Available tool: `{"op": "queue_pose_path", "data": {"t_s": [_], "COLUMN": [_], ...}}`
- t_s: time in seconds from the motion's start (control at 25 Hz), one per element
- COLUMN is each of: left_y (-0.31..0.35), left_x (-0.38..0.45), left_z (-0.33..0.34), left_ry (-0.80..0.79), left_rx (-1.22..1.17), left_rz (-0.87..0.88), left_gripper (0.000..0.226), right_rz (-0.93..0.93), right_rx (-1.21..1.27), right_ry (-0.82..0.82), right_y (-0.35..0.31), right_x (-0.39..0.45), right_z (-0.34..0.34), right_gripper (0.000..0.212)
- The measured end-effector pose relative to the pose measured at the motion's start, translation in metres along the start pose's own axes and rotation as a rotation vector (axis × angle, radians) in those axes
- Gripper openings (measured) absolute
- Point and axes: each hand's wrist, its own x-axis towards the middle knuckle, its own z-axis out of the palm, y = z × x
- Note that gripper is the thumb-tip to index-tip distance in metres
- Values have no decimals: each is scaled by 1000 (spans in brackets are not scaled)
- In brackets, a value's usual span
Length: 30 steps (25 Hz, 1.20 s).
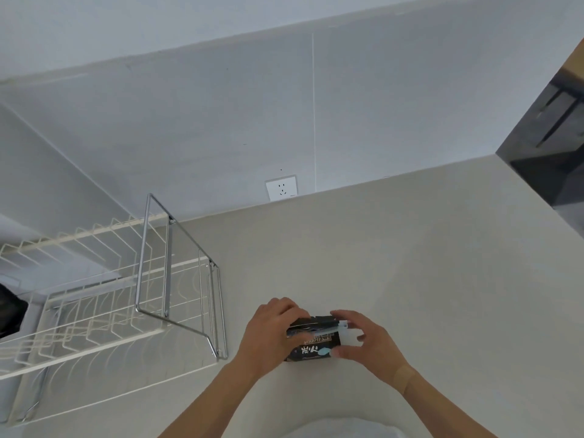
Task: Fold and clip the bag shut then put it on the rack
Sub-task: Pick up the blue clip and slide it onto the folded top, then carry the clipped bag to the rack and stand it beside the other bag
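Note:
A small black bag (311, 349) with white and light-blue print lies on the pale counter (410, 263), its top folded over. A long pale-blue clip (328, 329) runs across the fold. My left hand (271, 330) grips the bag's left side with fingers over the folded top. My right hand (363, 339) holds the clip's right end with its fingers, thumb pressed on the bag's lower right corner. The rack (104, 298), white wire tiers in a chrome frame, stands to the left of the bag.
A white wall socket (282, 188) sits on the grey wall behind the counter. A dark cabinet or appliance (553, 137) rises at the right edge. A dark object (11, 311) shows at the far left beyond the rack.

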Motion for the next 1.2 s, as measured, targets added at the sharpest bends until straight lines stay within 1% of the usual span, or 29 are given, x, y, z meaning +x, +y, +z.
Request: {"op": "queue_pose_path", "data": {"t_s": [0.04, 0.08, 0.12, 0.24, 0.32, 0.4, 0.52, 0.72, 0.84, 1.04, 1.2], "left_y": [-9, -17, -25, -35, -34, -33, -36, -36, -32, -27, -19], "left_x": [-10, -21, -32, -54, -56, -53, -49, -42, -37, -32, -34], "left_z": [-1, -1, -1, 8, 18, 28, 42, 47, 46, 41, 32], "left_ry": [-6, -26, -60, -166, -195, -203, -215, -197, -174, -176, -142], "left_rx": [-22, -69, -138, -370, -471, -512, -485, -366, -363, -371, -396], "left_rz": [-68, -155, -243, -439, -498, -538, -563, -558, -579, -606, -601], "left_gripper": [37, 45, 53, 76, 92, 99, 94, 84, 82, 76, 76], "right_rz": [31, 61, 89, 137, 149, 154, 139, 148, 163, 183, 153], "right_rx": [-18, -38, -58, -150, -216, -220, -218, -184, -166, -132, -154], "right_ry": [-41, -68, -84, -126, -134, -121, -101, -62, -35, -35, -43], "right_y": [3, 6, 9, 16, 18, 18, 16, 15, 15, 14, 5], "right_x": [-3, -4, -5, -4, -2, 2, 8, 13, 15, 16, 14], "right_z": [-1, -1, -1, 4, 8, 11, 13, 17, 19, 18, 11], "right_gripper": [76, 85, 90, 85, 78, 79, 78, 70, 69, 64, 67]}}
